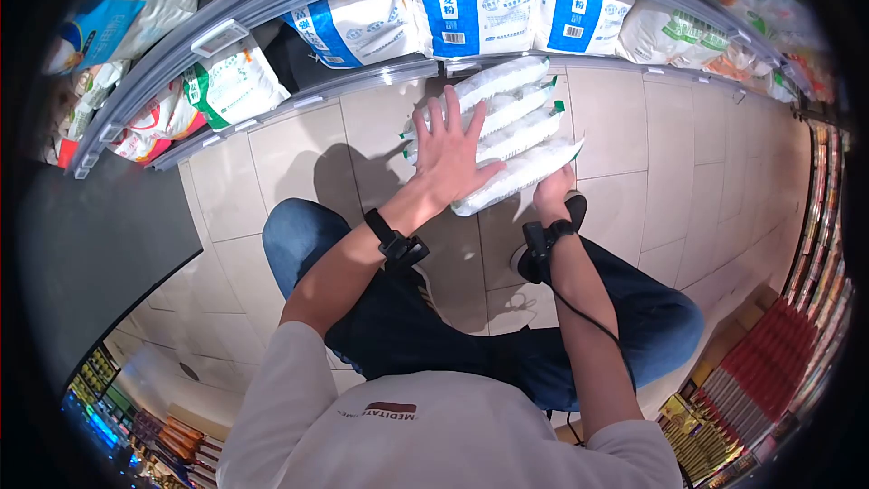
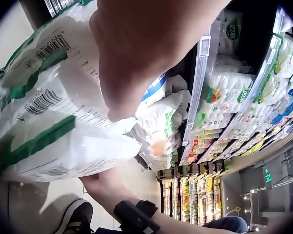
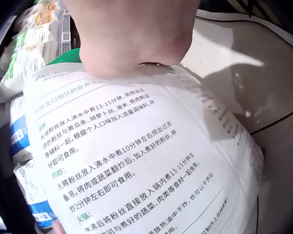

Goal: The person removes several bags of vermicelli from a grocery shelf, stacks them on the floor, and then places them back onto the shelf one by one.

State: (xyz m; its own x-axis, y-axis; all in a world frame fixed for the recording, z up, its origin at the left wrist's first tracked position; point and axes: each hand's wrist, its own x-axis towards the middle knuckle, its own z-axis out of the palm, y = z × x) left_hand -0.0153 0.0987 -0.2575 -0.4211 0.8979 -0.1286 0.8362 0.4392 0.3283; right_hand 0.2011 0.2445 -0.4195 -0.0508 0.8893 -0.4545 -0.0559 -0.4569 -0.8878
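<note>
Several white plastic packs of vermicelli point(image 1: 516, 177) with green ends lie side by side in a bundle before me, over the floor. My left hand point(image 1: 444, 154) rests across their left part, fingers spread and straight, thumb on the nearest pack. My right hand point(image 1: 553, 192) is at the right end of that pack, its fingers hidden beneath. In the right wrist view, the printed back of a pack point(image 3: 122, 146) fills the middle, and the right hand point(image 3: 136, 39) overlaps its upper edge. The left wrist view shows barcodes on the packs point(image 2: 44, 102) and the left hand point(image 2: 136, 58) above them.
A shelf rail point(image 1: 344, 81) curves across the front, with blue-and-white flour bags point(image 1: 475, 18) behind it. A green-and-white bag point(image 1: 233, 81) leans on the lower shelf at left. Pale tiles point(image 1: 615, 118) cover the floor; a dark mat or panel point(image 1: 109, 254) lies to the left.
</note>
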